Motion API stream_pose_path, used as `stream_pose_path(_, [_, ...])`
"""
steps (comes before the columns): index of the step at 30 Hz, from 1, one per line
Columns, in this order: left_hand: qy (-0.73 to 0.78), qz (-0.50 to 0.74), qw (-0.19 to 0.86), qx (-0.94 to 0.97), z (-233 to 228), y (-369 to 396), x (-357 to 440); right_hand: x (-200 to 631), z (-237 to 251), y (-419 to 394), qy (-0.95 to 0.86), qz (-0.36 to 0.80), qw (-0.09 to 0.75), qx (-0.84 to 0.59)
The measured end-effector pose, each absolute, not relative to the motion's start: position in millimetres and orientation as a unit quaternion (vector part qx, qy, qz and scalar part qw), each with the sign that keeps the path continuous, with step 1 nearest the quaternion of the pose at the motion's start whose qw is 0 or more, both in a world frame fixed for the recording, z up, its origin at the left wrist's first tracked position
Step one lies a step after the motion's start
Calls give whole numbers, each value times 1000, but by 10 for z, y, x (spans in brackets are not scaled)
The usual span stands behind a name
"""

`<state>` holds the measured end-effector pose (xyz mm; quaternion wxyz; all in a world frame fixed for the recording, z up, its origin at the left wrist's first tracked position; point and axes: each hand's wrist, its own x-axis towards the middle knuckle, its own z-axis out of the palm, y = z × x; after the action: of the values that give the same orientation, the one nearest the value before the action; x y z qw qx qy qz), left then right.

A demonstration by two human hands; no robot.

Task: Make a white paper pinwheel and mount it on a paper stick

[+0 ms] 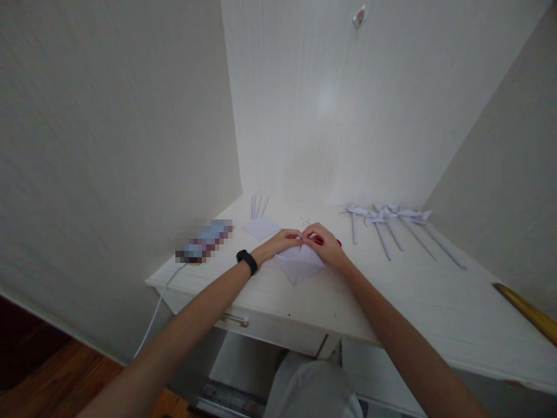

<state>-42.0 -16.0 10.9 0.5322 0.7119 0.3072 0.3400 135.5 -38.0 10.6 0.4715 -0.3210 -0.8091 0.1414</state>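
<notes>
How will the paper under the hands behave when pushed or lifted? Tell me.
The paper looks thin, so it is probably light and floppy. Its broad, flat near part would likely slide across the desk rather than roll. Its pointed corner may crease easily.

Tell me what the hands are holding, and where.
The left hand and right hand hold the paper at its far side, by their fingertips; exact contact is hidden.
</notes>
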Motion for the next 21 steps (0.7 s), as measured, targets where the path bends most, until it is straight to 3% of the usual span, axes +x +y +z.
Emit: stream_pose_path(21, [301, 344, 557, 693, 1, -64, -406, 1362, 98, -394, -797, 178, 465, -343])
